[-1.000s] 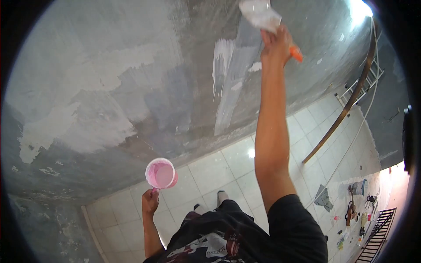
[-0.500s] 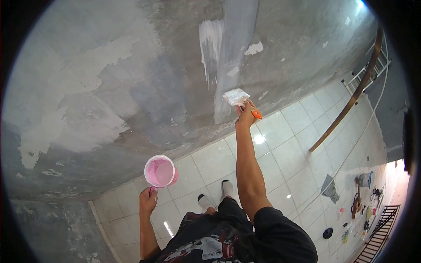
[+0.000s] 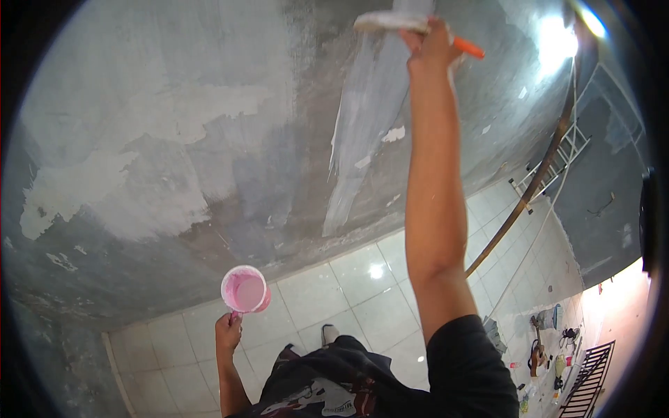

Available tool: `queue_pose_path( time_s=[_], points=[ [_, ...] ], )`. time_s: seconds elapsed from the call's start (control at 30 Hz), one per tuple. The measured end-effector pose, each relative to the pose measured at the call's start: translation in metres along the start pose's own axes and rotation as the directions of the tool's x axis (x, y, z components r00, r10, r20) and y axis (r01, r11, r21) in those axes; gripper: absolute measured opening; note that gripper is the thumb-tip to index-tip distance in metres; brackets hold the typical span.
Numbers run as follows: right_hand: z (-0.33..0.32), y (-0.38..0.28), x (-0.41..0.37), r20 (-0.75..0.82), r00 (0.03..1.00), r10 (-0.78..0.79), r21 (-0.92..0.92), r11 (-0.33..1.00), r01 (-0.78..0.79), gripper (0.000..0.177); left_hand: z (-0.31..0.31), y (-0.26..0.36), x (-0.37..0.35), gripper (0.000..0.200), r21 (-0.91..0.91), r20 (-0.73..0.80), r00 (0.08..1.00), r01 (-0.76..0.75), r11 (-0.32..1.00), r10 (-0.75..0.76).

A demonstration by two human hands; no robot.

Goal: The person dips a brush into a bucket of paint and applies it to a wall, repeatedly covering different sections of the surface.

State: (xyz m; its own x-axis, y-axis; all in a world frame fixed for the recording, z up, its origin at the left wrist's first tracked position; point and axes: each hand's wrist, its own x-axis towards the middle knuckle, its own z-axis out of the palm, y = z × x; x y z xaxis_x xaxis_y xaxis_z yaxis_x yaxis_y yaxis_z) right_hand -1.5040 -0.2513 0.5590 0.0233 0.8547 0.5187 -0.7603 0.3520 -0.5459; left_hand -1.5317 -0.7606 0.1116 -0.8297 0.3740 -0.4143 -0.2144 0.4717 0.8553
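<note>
My right hand (image 3: 433, 47) is raised high against the grey wall (image 3: 293, 97), wrapped round the orange handle of a wide paintbrush (image 3: 390, 22). The white bristles lie along the top of a pale wet streak (image 3: 366, 97) that runs down toward the floor. Low on the left, my left hand (image 3: 228, 331) grips the handle of a pink dipper (image 3: 245, 289). Pale pinkish liquid sits inside it, and the rim is smeared with white. The dipper is held over the tiled floor, close to the wall's base.
White tiles (image 3: 313, 296) cover the floor. A long wooden pole (image 3: 519, 209) leans on the right, beside a metal ladder (image 3: 568, 153) and a hanging cable. Tools and small items (image 3: 536, 352) lie at the lower right near a dark metal rack (image 3: 589, 380). Pale patches (image 3: 139, 174) mark the wall.
My right hand has swept the brush up the wall from near the floor, and the white dripping patch is now spread into the streak. My left hand still holds the dipper.
</note>
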Motion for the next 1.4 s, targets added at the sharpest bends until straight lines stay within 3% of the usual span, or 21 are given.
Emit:
queue_pose_path(
  time_s=[0.07, 0.13, 0.17, 0.27, 0.33, 0.53, 0.6, 0.7, 0.87, 0.93, 0.97, 1.0, 1.03, 1.07, 1.13, 1.17, 1.23, 1.27, 1.33, 1.37, 1.4],
  points=[
    [0.037, -0.029, 0.039, 0.063, 0.995, -0.078, 0.019, 0.997, 0.077, 0.025, -0.004, -0.003, 0.003, 0.026, 0.035, -0.015, 0.999, -0.038, 0.999, 0.038],
    [0.066, -0.058, 0.063, -0.029, 0.998, -0.048, 0.226, 0.973, 0.054, 0.055, -0.009, -0.010, 0.006, 0.025, 0.075, -0.033, 0.996, -0.076, 0.994, 0.079],
    [0.073, -0.062, 0.074, -0.024, 0.997, -0.069, 0.240, 0.968, 0.073, 0.055, -0.012, -0.016, 0.009, 0.025, 0.076, -0.034, 0.996, -0.078, 0.994, 0.080],
    [0.075, -0.050, 0.099, 0.142, 0.985, -0.100, 0.450, 0.893, 0.026, 0.064, -0.019, -0.011, 0.008, 0.025, 0.049, -0.027, 0.997, -0.077, 0.996, 0.078],
    [0.065, -0.043, 0.066, 0.061, 0.988, -0.143, 0.332, 0.936, 0.115, 0.026, -0.026, -0.013, 0.008, 0.025, 0.034, -0.014, 0.998, -0.062, 0.998, 0.062],
    [-0.041, 0.040, -0.060, -0.081, 0.987, 0.140, 0.188, 0.974, -0.123, 0.027, -0.037, -0.018, 0.011, 0.025, 0.037, 0.018, 0.999, -0.044, 0.998, 0.043],
    [-0.070, 0.050, -0.095, -0.179, 0.946, 0.269, 0.074, 0.963, -0.260, 0.027, -0.043, -0.016, 0.012, 0.025, 0.039, 0.070, 0.996, -0.062, 0.997, 0.059],
    [-0.080, 0.036, -0.118, -0.267, 0.917, 0.295, -0.024, 0.950, -0.312, 0.026, -0.046, -0.015, 0.020, 0.025, 0.112, 0.051, 0.997, -0.064, 0.992, 0.059],
    [-0.014, -0.007, -0.046, -0.156, 0.974, 0.163, -0.342, 0.916, -0.209, 0.034, -0.045, -0.010, 0.021, 0.024, 0.059, 0.016, 0.998, -0.060, 0.996, 0.059],
    [0.032, -0.010, 0.016, -0.159, 0.982, 0.098, -0.436, 0.886, -0.159, 0.061, -0.043, -0.012, 0.022, 0.024, -0.011, 0.011, 1.000, -0.017, 1.000, 0.017],
    [0.054, -0.009, 0.059, -0.130, 0.985, 0.109, -0.427, 0.891, -0.155, 0.041, -0.043, -0.018, 0.024, 0.024, -0.015, -0.001, 1.000, -0.026, 1.000, 0.026],
    [0.074, -0.022, 0.087, 0.125, 0.992, 0.007, -0.632, 0.771, 0.075, 0.033, -0.042, -0.023, 0.025, 0.023, -0.015, -0.011, 0.999, -0.031, 0.999, 0.031],
    [0.103, -0.044, 0.092, 0.124, 0.992, 0.004, -0.234, 0.972, 0.026, 0.025, -0.041, -0.023, 0.024, 0.023, -0.019, -0.014, 1.000, -0.027, 0.999, 0.027],
    [0.129, -0.075, 0.090, 0.123, 0.992, 0.010, -0.235, 0.972, 0.019, 0.025, -0.041, -0.023, 0.021, 0.023, -0.021, -0.018, 0.999, -0.034, 0.999, 0.034],
    [0.168, -0.126, 0.089, 0.022, 0.985, -0.172, -0.392, 0.905, 0.166, 0.058, -0.041, -0.024, 0.018, 0.022, -0.017, -0.018, 0.999, -0.038, 0.999, 0.038],
    [0.171, -0.128, 0.107, 0.019, 0.985, -0.169, -0.393, 0.905, 0.162, 0.058, -0.040, -0.025, 0.017, 0.022, -0.054, -0.021, 0.999, -0.030, 0.998, 0.029],
    [0.173, -0.136, 0.133, 0.010, 1.000, 0.012, -0.105, 0.994, -0.010, 0.055, -0.039, -0.025, 0.016, 0.022, -0.102, -0.023, 1.000, -0.019, 0.995, 0.017],
    [0.171, -0.131, 0.134, 0.020, 1.000, 0.014, -0.109, 0.994, -0.012, 0.055, -0.038, -0.023, 0.013, 0.022, -0.098, -0.039, 0.999, -0.020, 0.995, 0.016],
    [0.155, -0.113, 0.119, 0.089, 0.992, -0.089, 0.176, 0.982, 0.072, 0.046, -0.035, -0.022, 0.010, 0.022, -0.100, -0.054, 0.998, -0.016, 0.995, 0.011],
    [0.144, -0.097, 0.109, 0.090, 0.992, -0.086, 0.172, 0.983, 0.070, 0.046, -0.036, -0.021, 0.009, 0.022, -0.063, -0.056, 0.998, -0.004, 0.998, 0.000],
    [0.130, -0.074, 0.100, 0.127, 0.985, -0.119, 0.189, 0.977, 0.094, 0.032, -0.037, -0.022, 0.010, 0.023, -0.023, -0.055, 0.998, 0.008, 1.000, -0.009]
  ],
)
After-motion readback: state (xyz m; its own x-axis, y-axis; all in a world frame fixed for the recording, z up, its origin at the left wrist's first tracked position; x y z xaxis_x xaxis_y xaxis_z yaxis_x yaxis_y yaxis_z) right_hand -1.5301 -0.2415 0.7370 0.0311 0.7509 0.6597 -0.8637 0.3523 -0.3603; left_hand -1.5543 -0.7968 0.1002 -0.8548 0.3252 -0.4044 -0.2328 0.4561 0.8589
